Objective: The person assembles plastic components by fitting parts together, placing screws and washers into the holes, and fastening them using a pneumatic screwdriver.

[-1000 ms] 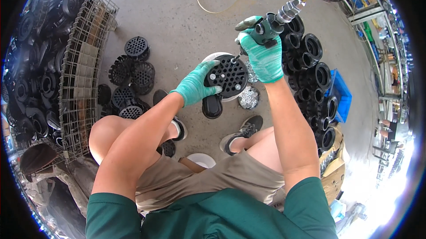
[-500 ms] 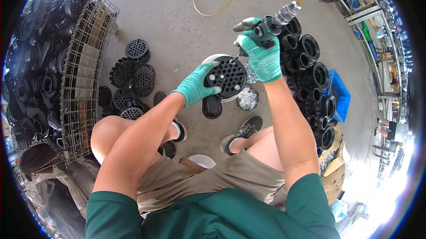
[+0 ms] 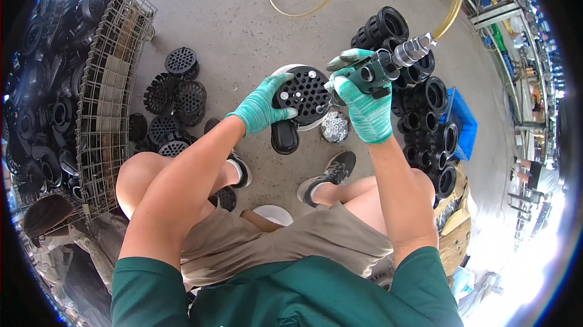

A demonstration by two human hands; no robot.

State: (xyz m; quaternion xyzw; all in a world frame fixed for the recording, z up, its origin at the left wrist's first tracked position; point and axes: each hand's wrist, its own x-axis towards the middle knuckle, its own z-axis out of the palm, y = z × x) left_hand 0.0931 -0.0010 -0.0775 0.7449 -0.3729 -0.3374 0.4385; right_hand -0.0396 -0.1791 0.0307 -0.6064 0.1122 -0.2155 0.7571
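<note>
My left hand [image 3: 265,106], in a green glove, grips the left rim of a round black perforated plastic part [image 3: 303,95] with a rounded arm [image 3: 285,137] sticking out toward me. Several silvery screw heads dot its face. In my gloved right hand [image 3: 368,103] is a dark green air screwdriver [image 3: 378,73], its fingers wrapped round the body. The tool's tip reaches down to a screw at the lower right of the part's face. Beneath the part, the rim of a white bucket [image 3: 281,72] shows. Beside it stands a container of small silvery nuts or washers [image 3: 334,126].
Black ring-shaped parts [image 3: 425,126] are stacked on the right, with a blue crate [image 3: 464,125] behind them. Perforated round parts [image 3: 190,97] lie on the floor at left, near a wire cage [image 3: 109,84] heaped with black parts. A yellow air hose [image 3: 452,8] leads off the tool.
The screwdriver has moved from the upper right screw to the lower right one. My right hand has shifted down and right; my left hand and the part moved slightly left.
</note>
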